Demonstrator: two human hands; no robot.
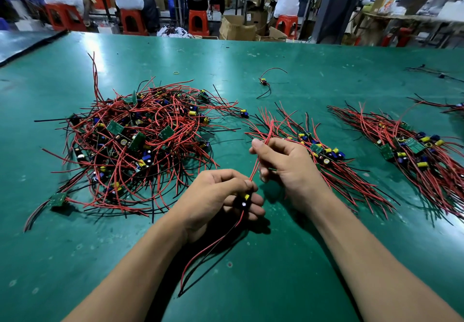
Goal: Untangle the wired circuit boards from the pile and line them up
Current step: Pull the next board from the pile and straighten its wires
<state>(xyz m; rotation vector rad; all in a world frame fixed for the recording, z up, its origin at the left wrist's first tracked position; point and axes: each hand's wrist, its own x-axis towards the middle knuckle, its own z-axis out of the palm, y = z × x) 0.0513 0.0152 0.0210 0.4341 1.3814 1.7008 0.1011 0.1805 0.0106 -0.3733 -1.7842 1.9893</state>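
A tangled pile (pixel 133 140) of small green circuit boards with red and black wires lies on the green table (pixel 276 259) at the left. My left hand (pixel 218 196) grips one wired circuit board (pixel 244 202); its lower red and black leads trail toward me. My right hand (pixel 283 163) pinches that board's upper red wire (pixel 256 163) between thumb and fingers. Just beyond my right hand lies a lined-up row of boards (pixel 324 153), wires fanned out. A second lined-up row (pixel 411 146) lies further right.
One loose wired board (pixel 263 81) sits alone toward the far middle, a yellow rubber band (pixel 176 72) left of it. More wires (pixel 442 105) lie at the right edge. Beyond the table's far edge, people sit on red stools among cardboard boxes.
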